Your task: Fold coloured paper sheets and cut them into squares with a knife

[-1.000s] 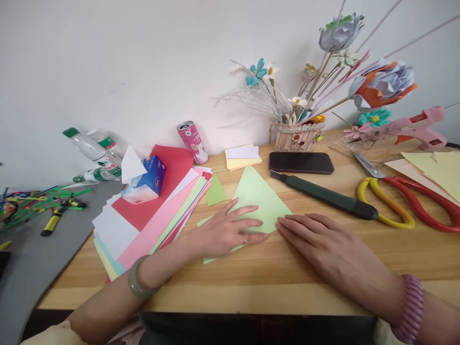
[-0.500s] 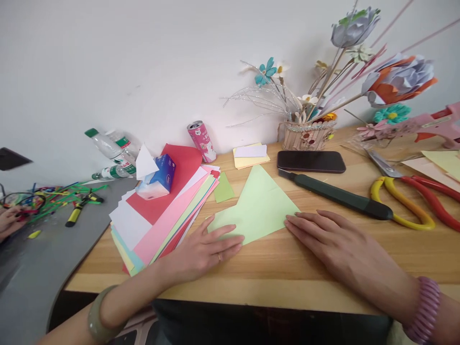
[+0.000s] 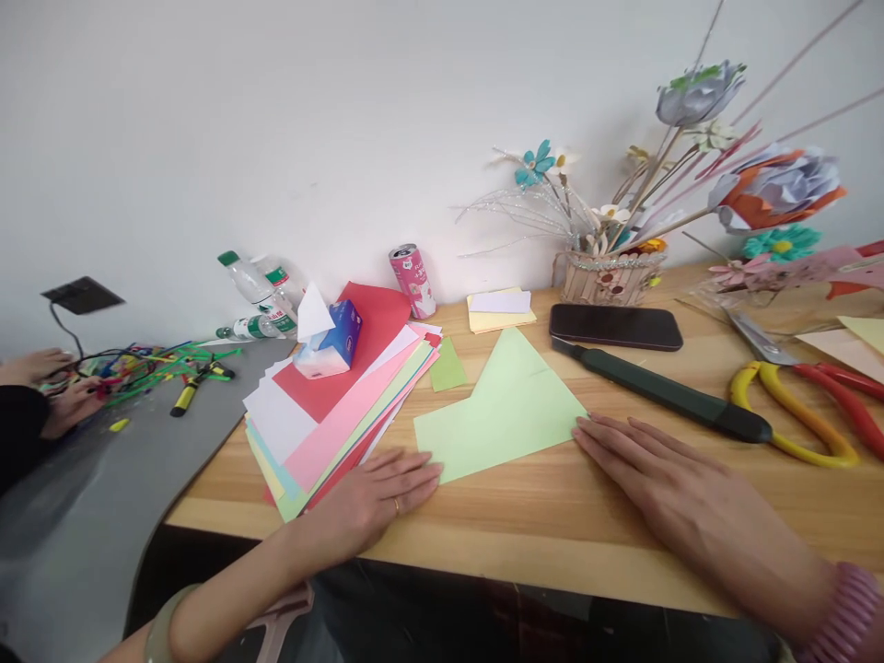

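Note:
A folded sheet of light green paper (image 3: 507, 405) lies on the wooden table (image 3: 525, 516), a pointed flap rising at its far side. My left hand (image 3: 377, 493) rests flat by its near left corner, fingertips touching the edge. At the right corner, my right hand (image 3: 669, 488) lies flat with fingers stretched out on the paper's tip and the wood. Neither hand grasps anything. Left of the sheet is a stack of coloured paper (image 3: 359, 405); a small green paper piece (image 3: 448, 365) sits just beyond.
A craft knife (image 3: 663, 391), scissors (image 3: 794, 414) and a phone (image 3: 614, 328) lie to the right. Behind stand a flower basket (image 3: 611, 276) and a pink can (image 3: 412, 281). A tissue box (image 3: 331, 345) sits on the stack. Another person's hands (image 3: 73, 401) handle coloured wires at far left.
My left hand has slid left along the near edge of the green paper, uncovering its left part. My right hand stays at the right corner. The camera view has shifted left.

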`<control>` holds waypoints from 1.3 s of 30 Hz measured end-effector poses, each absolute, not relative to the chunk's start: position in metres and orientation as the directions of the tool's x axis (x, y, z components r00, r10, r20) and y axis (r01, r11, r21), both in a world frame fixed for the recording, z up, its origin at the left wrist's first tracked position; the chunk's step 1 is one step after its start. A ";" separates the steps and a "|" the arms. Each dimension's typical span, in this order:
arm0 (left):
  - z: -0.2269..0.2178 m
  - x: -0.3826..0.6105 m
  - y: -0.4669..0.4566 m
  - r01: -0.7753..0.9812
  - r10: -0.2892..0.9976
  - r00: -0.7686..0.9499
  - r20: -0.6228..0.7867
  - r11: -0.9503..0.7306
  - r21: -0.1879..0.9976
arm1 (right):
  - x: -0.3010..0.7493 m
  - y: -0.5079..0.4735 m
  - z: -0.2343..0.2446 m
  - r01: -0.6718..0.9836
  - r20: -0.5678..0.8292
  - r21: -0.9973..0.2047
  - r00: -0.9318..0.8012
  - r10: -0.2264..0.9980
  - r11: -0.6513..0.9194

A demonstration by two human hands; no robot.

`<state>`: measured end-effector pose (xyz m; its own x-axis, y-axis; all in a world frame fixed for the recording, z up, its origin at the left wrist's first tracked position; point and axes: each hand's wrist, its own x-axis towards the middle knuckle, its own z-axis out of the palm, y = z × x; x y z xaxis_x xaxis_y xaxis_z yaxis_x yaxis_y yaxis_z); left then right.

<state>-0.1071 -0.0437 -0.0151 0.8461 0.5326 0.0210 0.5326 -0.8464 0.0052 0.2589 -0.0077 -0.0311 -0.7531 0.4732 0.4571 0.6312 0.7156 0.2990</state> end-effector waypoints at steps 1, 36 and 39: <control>-0.016 -0.107 -0.044 0.529 0.530 0.848 0.032 -0.848 0.029 | 0.259 -0.008 -0.032 0.634 0.453 0.313 -0.754 0.476 0.707; -0.025 0.011 -0.083 0.544 0.404 0.796 0.450 -0.803 -0.243 | 0.304 0.001 -0.013 0.892 0.476 0.189 -0.448 0.757 0.410; -0.022 0.025 -0.074 0.538 0.420 0.780 0.464 -0.829 -0.152 | 0.307 -0.005 -0.015 0.932 0.465 0.119 -0.357 0.810 0.343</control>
<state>0.0248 -0.0741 -0.0220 0.7797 0.4203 0.4641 0.5377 -0.8292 -0.1524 0.3066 -0.0050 -0.0146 -0.3573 0.8102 0.4647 0.9319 0.3429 0.1187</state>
